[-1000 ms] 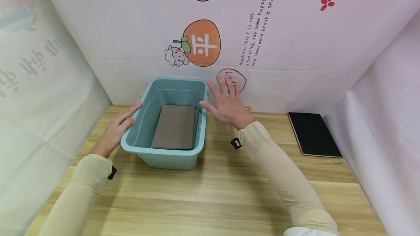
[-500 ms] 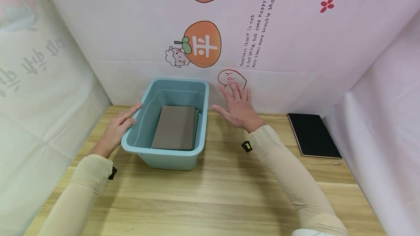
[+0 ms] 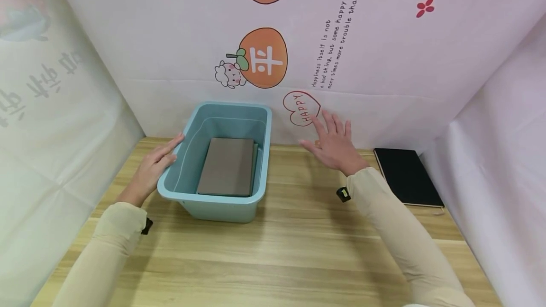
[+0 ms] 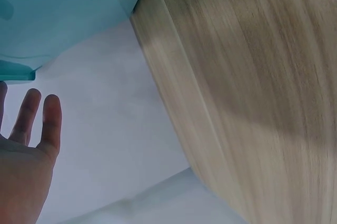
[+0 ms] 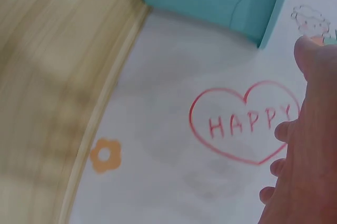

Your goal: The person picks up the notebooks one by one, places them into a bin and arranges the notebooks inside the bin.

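A light-blue plastic bin stands on the wooden table, left of the middle in the head view. Inside it lies a grey-brown book, with a greenish edge showing beneath. My left hand rests on the bin's left rim with fingers extended; the left wrist view shows straight fingers by the rim. My right hand is in the air between the bin and a black notebook, fingers spread, holding nothing. The notebook lies flat at the back right, a corner of it behind the right sleeve.
White printed cloth hangs behind the table and along both sides. A red heart reading HAPPY is printed on it behind the right hand. The wood-grain table stretches in front of the bin.
My right hand has moved away from the bin's right rim, rightward toward the black notebook. The left hand, the bin and the book in it stay in place.
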A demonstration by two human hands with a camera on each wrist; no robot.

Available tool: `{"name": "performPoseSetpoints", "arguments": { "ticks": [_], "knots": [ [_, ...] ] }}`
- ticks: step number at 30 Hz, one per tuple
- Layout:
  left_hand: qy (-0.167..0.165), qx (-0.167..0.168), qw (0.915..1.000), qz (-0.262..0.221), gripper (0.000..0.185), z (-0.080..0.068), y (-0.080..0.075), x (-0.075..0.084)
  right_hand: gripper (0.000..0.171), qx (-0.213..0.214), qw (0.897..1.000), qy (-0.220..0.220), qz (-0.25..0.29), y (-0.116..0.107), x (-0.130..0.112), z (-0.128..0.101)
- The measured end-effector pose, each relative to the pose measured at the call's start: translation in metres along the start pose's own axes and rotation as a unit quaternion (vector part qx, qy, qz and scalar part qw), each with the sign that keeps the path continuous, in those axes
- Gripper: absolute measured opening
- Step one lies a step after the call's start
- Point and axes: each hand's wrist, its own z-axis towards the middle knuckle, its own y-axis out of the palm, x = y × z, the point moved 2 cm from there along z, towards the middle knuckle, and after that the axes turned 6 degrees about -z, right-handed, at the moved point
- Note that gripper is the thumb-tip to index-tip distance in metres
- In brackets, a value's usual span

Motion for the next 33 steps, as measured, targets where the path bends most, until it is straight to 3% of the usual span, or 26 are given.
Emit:
{"name": "performPoseSetpoints", "arguments": {
  "ticks": [7,18,33],
  "knots": [
    [-0.003,-0.001,1.0000,0.008,0.047,0.000,-0.001,0.002,0.091,-0.014,1.000,0.019,-0.014,0.003,0.021,-0.008],
    [0.001,-0.004,1.0000,-0.002,0.047,0.001,0.000,0.002,0.096,-0.008,0.999,0.048,0.011,0.006,0.056,-0.025],
    [0.004,0.000,0.9998,0.018,0.047,-0.001,-0.002,0.000,0.098,-0.052,0.994,0.090,-0.012,0.002,0.105,-0.052]
  ]
}}
